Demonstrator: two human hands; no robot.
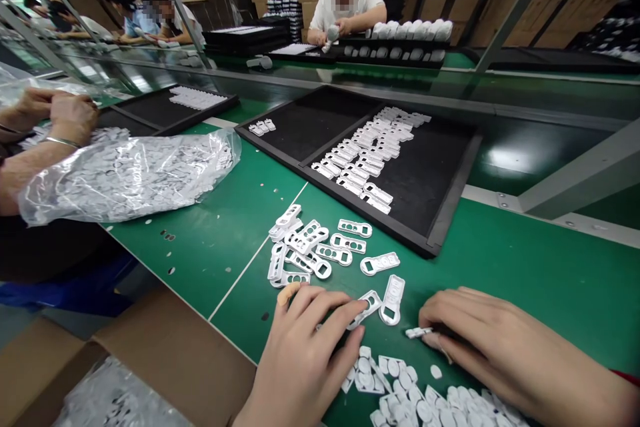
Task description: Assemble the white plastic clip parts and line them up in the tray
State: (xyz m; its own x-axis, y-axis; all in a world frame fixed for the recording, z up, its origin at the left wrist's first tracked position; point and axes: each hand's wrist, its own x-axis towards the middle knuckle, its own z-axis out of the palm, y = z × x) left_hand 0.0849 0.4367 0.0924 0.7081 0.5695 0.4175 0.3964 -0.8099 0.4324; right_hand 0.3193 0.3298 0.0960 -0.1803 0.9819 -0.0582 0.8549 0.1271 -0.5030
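My left hand [313,340] rests over the green table with its thumb and index finger on a white plastic frame [369,307]. Beside that piece lies another white frame [393,300]. At the right, my right hand [465,327] is closed, pinching a small white part [418,332] at its fingertips. Between and below the hands spreads a heap of small white pieces [405,394], with one round piece [436,372] apart from it. Beyond my left hand is a loose pile of white frames [303,244].
A black tray [430,240] holding rows of white parts stands ahead. On the left are a clear bag [130,174] of white parts and another person's hands [70,114]. A cardboard box [175,334] is at lower left. Across the line, a person [347,4] works.
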